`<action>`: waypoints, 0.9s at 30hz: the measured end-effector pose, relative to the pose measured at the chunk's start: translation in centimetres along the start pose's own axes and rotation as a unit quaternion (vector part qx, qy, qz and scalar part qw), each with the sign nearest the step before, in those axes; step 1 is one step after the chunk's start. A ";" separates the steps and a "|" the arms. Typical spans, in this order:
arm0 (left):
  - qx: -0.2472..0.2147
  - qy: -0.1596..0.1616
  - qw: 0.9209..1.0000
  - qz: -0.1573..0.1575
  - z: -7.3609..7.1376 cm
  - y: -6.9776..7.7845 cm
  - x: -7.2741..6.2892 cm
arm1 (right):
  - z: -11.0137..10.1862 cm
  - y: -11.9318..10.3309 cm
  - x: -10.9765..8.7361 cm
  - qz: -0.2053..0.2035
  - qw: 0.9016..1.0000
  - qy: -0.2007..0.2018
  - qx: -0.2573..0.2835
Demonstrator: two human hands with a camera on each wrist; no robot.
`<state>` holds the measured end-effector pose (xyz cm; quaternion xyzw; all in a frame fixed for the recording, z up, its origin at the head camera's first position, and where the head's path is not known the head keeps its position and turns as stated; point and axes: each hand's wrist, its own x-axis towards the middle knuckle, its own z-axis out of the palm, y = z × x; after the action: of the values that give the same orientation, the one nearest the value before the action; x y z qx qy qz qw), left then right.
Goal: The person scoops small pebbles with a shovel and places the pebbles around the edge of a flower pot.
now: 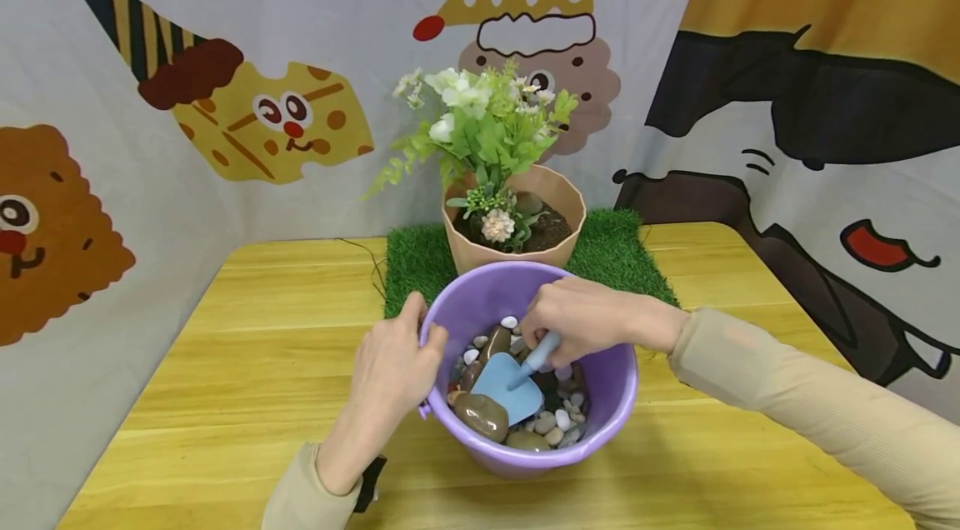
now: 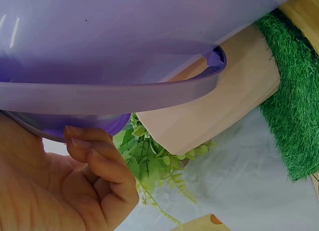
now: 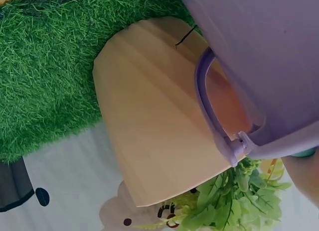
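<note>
A purple bucket stands on the table with wet brown stones and small pale pebbles inside. At its left side, my left hand grips the rim; in the left wrist view that hand's curled fingers show at the rim. My right hand reaches over the far right rim and holds a small light-blue toy shovel by its handle. The shovel's blade lies against the stones. In the right wrist view the bucket's wall hides most of this hand.
Behind the bucket, a peach flowerpot holds soil and a leafy plant with white flowers. It stands on a green artificial grass mat. Under everything lies a yellow wooden table, backed by a cartoon-printed cloth.
</note>
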<state>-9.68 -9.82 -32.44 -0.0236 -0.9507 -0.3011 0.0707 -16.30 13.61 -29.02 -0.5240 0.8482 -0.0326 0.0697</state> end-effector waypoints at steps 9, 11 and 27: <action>-0.006 0.002 1.000 0.003 0.0 0.1 0.0 | -0.7 0.0 -0.6 0.016 0.999 -0.006 0.044; -0.007 -0.001 1.000 0.000 0.0 0.1 0.0 | -0.9 0.0 -0.8 0.027 0.998 -0.009 0.058; -0.002 0.000 1.000 -0.003 -0.1 0.2 -0.1 | -2.6 1.3 -3.1 0.042 0.995 0.019 0.090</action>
<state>-9.52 -9.73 -32.29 -0.0211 -0.9500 -0.3033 0.0703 -16.50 16.89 -26.31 -0.4793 0.8641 -0.1153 0.1017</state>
